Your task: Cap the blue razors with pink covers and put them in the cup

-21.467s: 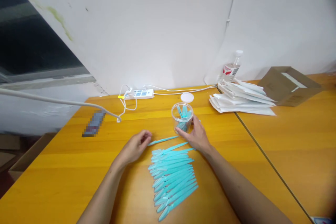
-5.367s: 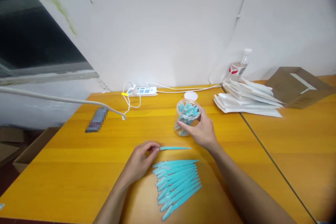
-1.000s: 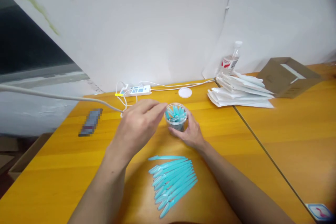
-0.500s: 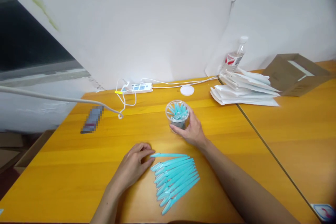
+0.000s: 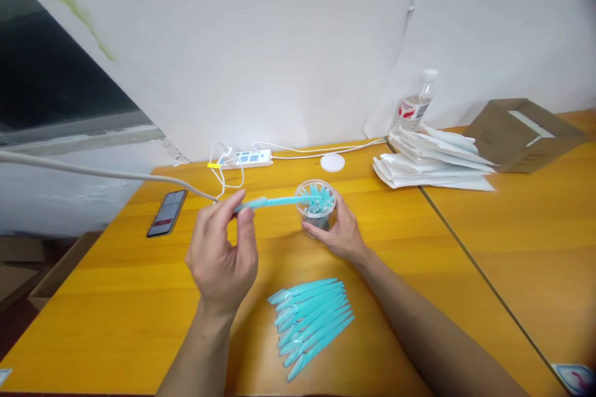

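Between thumb and fingers, my left hand (image 5: 226, 248) pinches one turquoise eyebrow razor (image 5: 279, 201) by its clear-capped end. The razor is raised level, its thin handle end reaching over the mouth of a clear plastic tub (image 5: 318, 223). My right hand (image 5: 342, 229) is wrapped round the tub's right and near side, and the tub stands upright on the table. Inside it are many more turquoise razors (image 5: 321, 195), tips up. A row of several razors (image 5: 311, 322) lies side by side on the table in front of me, capped ends to the left.
A round white lid (image 5: 332, 162) lies behind the tub. Farther back are a power strip (image 5: 246, 158) with white cables and, at left, a phone (image 5: 167, 213). On the right stand white envelopes (image 5: 433, 161), a bottle (image 5: 414, 105) and a cardboard box (image 5: 521, 133).
My left hand has picked up the rearmost razor from the table and lifted it up to the tub's mouth. My right hand has stayed on the tub.
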`<state>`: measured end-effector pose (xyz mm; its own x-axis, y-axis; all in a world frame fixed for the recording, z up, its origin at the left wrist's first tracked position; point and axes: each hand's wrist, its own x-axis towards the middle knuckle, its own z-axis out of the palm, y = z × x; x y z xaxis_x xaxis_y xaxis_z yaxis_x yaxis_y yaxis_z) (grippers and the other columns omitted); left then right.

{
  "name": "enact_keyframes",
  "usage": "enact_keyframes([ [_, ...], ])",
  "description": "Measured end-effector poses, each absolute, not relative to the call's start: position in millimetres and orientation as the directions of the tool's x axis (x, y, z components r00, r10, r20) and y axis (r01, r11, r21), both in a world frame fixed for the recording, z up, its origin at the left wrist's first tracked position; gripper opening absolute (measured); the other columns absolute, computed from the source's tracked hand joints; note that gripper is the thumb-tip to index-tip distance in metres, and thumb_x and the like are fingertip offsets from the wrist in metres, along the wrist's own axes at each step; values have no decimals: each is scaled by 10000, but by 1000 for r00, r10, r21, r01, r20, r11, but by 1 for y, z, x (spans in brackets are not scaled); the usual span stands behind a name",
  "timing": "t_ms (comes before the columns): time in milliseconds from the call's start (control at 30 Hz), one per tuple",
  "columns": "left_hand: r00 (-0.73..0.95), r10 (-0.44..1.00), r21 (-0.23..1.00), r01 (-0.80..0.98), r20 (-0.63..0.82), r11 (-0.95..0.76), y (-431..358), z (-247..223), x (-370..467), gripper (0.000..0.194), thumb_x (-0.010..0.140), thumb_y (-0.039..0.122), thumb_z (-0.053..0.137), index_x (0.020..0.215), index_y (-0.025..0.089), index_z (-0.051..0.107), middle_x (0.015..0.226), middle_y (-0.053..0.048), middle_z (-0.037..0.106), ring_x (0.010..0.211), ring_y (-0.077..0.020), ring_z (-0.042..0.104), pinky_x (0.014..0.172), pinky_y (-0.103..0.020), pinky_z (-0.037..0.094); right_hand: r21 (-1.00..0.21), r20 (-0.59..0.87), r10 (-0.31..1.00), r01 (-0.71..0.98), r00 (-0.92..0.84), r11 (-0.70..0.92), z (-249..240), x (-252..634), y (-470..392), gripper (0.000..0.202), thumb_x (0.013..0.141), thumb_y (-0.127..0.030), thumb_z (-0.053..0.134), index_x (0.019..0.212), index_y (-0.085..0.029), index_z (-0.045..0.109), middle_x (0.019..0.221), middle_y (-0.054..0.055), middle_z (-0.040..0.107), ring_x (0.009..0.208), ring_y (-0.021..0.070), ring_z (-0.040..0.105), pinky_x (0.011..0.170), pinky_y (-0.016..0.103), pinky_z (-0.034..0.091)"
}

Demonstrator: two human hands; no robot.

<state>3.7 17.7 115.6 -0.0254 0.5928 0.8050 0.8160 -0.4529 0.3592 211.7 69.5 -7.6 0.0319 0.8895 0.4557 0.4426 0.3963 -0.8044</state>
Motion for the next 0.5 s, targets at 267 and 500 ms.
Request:
enact_keyframes([
  [267, 518, 652, 10, 779, 554, -627, 76, 149, 33, 277, 1029, 211, 454, 1226, 199, 649, 1027, -78, 618, 977, -207, 602, 868, -350, 521, -792, 463, 886, 463, 31, 398, -8, 212, 71, 907, 749, -520, 799, 1495, -217, 380, 1420, 144, 582, 1313, 305, 564, 1129, 483, 444],
  [500, 460, 814, 354, 740, 356, -573, 44, 109, 8, 557, 1010, 340, 528, 1542, 266, 378, 1273, -112, 575, 1185, -239, 583, 1013, -401, 499, -782, 470, 882, 477, 28, 401, -9, 213, 71, 907, 756, -536, 789, 1491, -201, 378, 1422, 151, 581, 1313, 301, 567, 1131, 468, 446],
])
